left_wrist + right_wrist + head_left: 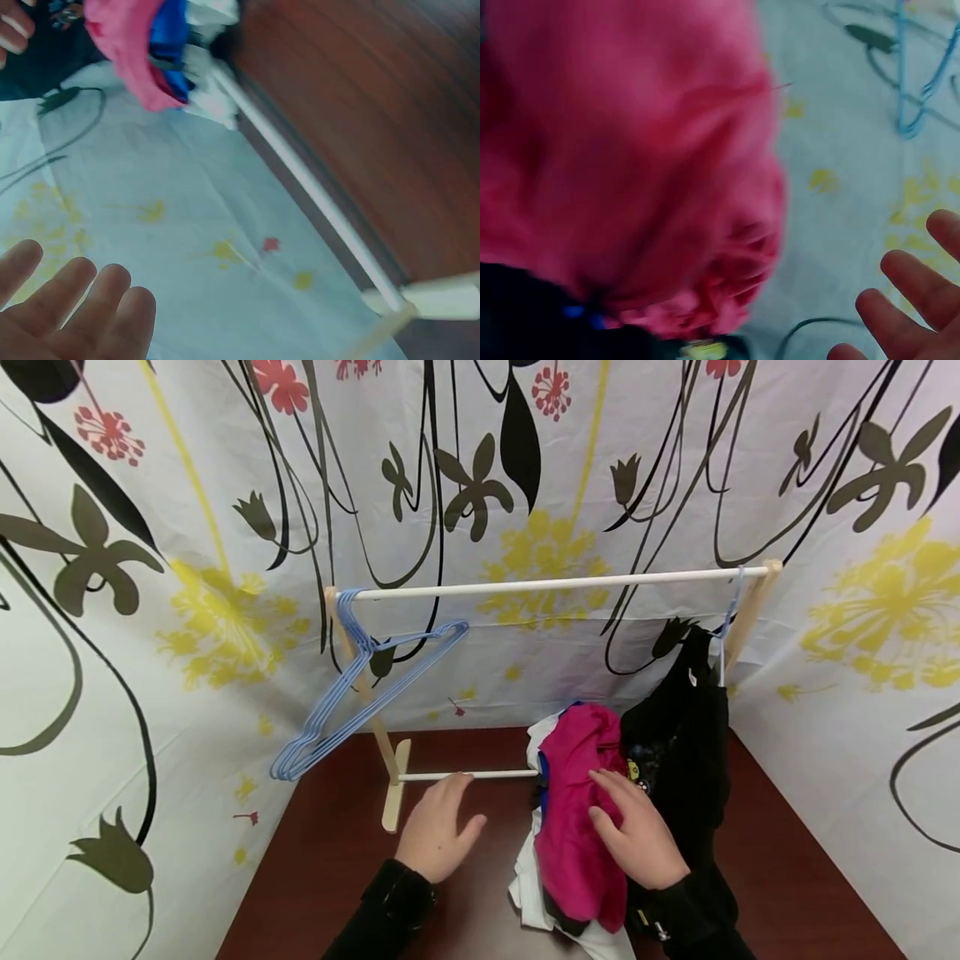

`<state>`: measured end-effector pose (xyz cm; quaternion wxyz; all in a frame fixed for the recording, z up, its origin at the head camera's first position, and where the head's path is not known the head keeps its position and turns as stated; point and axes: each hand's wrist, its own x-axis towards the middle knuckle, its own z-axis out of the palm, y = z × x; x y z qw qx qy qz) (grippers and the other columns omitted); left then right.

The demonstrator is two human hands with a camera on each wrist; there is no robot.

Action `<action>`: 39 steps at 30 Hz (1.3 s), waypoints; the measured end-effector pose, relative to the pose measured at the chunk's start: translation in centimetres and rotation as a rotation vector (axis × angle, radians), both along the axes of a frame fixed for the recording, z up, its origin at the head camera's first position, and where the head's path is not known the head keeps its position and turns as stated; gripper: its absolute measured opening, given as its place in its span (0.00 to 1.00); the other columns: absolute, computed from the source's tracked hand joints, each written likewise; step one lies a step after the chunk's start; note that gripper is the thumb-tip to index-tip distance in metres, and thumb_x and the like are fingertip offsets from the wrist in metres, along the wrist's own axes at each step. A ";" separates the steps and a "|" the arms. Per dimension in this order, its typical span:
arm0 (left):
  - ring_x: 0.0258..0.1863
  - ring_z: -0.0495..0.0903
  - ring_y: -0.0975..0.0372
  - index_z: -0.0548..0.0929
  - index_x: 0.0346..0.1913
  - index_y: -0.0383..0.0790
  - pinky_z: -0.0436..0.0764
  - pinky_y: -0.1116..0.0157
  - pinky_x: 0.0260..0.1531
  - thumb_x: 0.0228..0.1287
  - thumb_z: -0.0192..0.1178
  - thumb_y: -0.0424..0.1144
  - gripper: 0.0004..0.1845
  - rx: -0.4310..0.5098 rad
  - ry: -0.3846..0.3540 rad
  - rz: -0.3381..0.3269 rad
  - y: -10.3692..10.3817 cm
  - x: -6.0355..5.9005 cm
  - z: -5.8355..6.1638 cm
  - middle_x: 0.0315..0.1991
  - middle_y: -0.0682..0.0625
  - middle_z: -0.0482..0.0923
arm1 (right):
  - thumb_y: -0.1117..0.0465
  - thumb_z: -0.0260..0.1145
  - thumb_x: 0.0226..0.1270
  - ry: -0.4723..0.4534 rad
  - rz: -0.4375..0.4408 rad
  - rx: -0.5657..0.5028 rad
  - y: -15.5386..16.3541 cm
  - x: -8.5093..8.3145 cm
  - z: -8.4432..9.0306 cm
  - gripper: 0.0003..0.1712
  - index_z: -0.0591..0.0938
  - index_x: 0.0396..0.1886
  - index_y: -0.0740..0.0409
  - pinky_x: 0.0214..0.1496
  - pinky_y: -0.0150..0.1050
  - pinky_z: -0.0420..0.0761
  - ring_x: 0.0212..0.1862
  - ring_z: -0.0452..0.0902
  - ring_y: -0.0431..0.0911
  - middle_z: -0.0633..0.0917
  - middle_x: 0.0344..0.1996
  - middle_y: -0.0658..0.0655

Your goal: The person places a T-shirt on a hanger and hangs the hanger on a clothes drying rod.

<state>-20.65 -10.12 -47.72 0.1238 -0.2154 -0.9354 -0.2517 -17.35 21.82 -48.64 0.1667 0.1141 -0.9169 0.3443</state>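
Observation:
A pile of clothes lies on the dark wooden table (330, 860), with a magenta garment (577, 827) on top and white and blue cloth under it. My right hand (637, 835) lies over the magenta garment with fingers straight; the right wrist view shows the garment (630, 150) close up and the spread fingers (907, 300). My left hand (438, 827) is open above the table, just in front of the small rack's lower bar (465, 774). In the left wrist view its fingers (75, 315) are straight and hold nothing.
A small wooden clothes rack with a white top rod (555, 583) stands at the back. Several blue hangers (352, 693) hang at its left end and a black garment (682, 735) at its right. Flowered curtain (150, 610) closes in three sides.

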 end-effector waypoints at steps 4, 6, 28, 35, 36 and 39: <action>0.65 0.73 0.51 0.71 0.70 0.40 0.72 0.50 0.63 0.69 0.64 0.48 0.31 -0.018 0.047 0.039 -2.2 -0.6 -0.7 0.66 0.44 0.74 | 0.57 0.64 0.75 -0.012 -0.049 0.016 0.8 0.0 -1.6 0.29 0.73 0.72 0.57 0.67 0.66 0.60 0.71 0.61 0.65 0.70 0.70 0.66; 0.64 0.74 0.51 0.72 0.69 0.39 0.73 0.50 0.62 0.69 0.64 0.47 0.30 -0.030 0.066 0.066 -3.5 -1.0 -0.6 0.65 0.44 0.75 | 0.57 0.64 0.75 -0.025 -0.060 0.014 1.0 0.0 -2.1 0.28 0.73 0.72 0.58 0.67 0.66 0.59 0.72 0.60 0.66 0.70 0.70 0.67; 0.40 0.76 0.38 0.76 0.53 0.28 0.78 0.45 0.37 0.55 0.74 0.31 0.25 -0.161 0.628 0.257 -13.2 -6.8 8.9 0.43 0.33 0.76 | 0.62 0.66 0.72 0.035 -0.096 0.011 1.9 -0.7 -4.1 0.27 0.75 0.69 0.60 0.65 0.63 0.63 0.68 0.64 0.65 0.72 0.67 0.68; 0.32 0.74 0.40 0.71 0.46 0.27 0.75 0.47 0.23 0.58 0.69 0.25 0.18 -0.151 0.609 0.315 -14.2 -7.9 9.0 0.36 0.34 0.71 | 0.61 0.65 0.73 -0.003 -0.111 0.002 1.9 -0.2 -4.0 0.25 0.76 0.67 0.61 0.66 0.63 0.63 0.70 0.63 0.64 0.71 0.68 0.67; 0.31 0.75 0.41 0.71 0.46 0.28 0.75 0.47 0.21 0.61 0.66 0.24 0.15 -0.150 0.614 0.310 -14.3 -7.9 8.9 0.35 0.34 0.71 | 0.60 0.64 0.73 -0.013 -0.111 0.002 1.9 -0.2 -4.0 0.25 0.76 0.68 0.60 0.66 0.63 0.63 0.70 0.62 0.64 0.71 0.68 0.67; 0.26 0.75 0.41 0.72 0.44 0.27 0.74 0.47 0.19 0.65 0.58 0.22 0.08 -0.138 0.620 0.289 -14.3 -7.8 8.7 0.33 0.34 0.72 | 0.59 0.63 0.75 -0.049 -0.108 -0.005 1.9 0.2 -4.1 0.25 0.76 0.68 0.60 0.66 0.63 0.63 0.71 0.61 0.64 0.69 0.69 0.67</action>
